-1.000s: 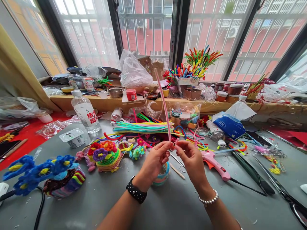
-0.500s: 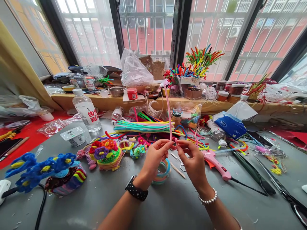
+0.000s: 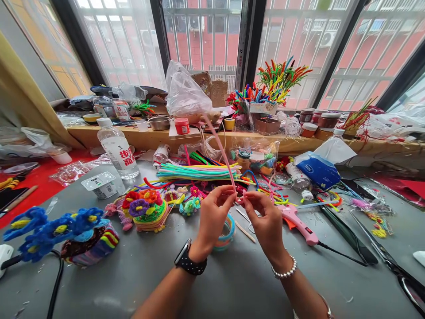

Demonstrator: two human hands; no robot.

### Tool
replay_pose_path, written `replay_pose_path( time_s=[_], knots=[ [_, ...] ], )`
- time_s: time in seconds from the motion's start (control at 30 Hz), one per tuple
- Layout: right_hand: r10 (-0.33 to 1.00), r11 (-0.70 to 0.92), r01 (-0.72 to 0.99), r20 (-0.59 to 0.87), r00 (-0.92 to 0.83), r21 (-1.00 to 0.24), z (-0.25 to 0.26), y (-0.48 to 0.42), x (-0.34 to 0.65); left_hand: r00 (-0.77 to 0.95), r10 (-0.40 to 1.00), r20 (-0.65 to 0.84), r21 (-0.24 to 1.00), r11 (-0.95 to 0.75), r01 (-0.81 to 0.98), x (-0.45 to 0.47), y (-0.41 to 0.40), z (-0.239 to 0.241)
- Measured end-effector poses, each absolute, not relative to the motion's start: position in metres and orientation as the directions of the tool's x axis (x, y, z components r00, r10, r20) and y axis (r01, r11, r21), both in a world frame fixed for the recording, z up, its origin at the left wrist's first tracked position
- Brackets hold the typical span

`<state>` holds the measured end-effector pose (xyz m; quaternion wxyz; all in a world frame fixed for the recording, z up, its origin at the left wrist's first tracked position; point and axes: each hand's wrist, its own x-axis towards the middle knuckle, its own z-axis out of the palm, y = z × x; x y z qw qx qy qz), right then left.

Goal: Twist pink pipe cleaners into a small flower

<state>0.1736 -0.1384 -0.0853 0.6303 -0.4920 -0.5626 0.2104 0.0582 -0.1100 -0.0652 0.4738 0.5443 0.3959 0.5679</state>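
Observation:
A long pink pipe cleaner (image 3: 222, 150) rises from between my two hands and leans up to the left. My left hand (image 3: 215, 217), with a black watch at the wrist, pinches its lower end. My right hand (image 3: 265, 221), with a pearl bracelet, pinches the same end from the right, where the wire curls into a small loop. Both hands hover over the grey table (image 3: 232, 283). Under my left hand lies a striped coiled ring (image 3: 227, 234). Small scissors (image 3: 247, 219) lie between my hands.
A pink glue gun (image 3: 297, 219) lies right of my right hand. A bundle of coloured pipe cleaners (image 3: 195, 172) lies behind. Finished flower pieces (image 3: 148, 210) and blue flowers (image 3: 56, 228) sit to the left, with a water bottle (image 3: 116, 148). Long tweezers (image 3: 348, 235) lie at right.
The free end of the pink pipe cleaner has swung from nearly upright to leaning left. My hands have risen slightly and stayed pinched on its lower end.

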Motion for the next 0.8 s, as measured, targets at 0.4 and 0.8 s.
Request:
replay_pose_path(
  time_s=[0.4,0.8],
  knots=[
    [0.745,0.480,0.503,0.637,0.199,-0.719,-0.0844,-0.1387,0.1705,0.222,0.904,0.366,0.921,-0.387,0.055,0.0537,-0.1103,-0.0613],
    [0.836,0.404,0.316,0.487,0.251,-0.858,-0.0841,-0.1398,0.1719,0.148,0.945,0.290,0.957,-0.291,-0.017,0.0539,-0.1104,-0.0570]
  ],
)
